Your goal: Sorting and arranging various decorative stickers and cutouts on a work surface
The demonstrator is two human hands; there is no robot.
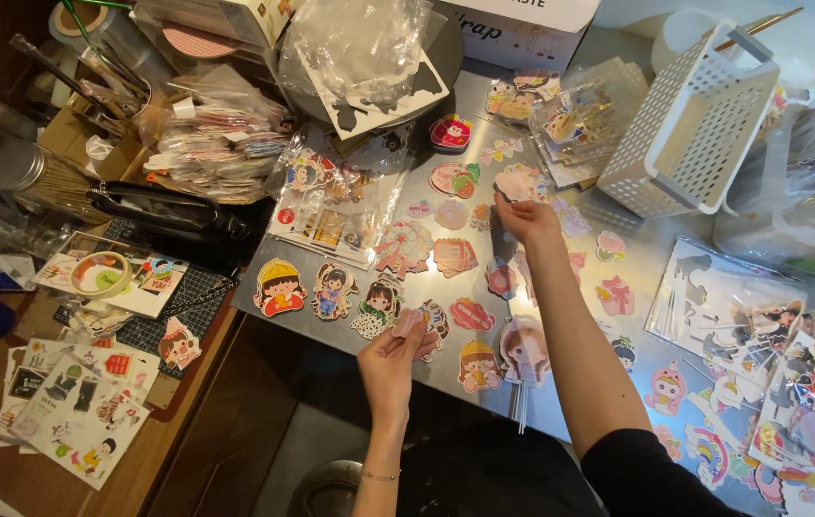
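Stickers spread beyond my fingertips; my left hand (390,356) pinches a small pink sticker (408,322) upright for viewing, while my right hand (525,218) grasps a pale cutout (520,181) to lift it from the metal table (561,383).

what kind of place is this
Probably a home craft or small-shop packing bench: die-cut stickers spread over a metal table, tape rolls, and a white basket. The left hand holds a small sticker.
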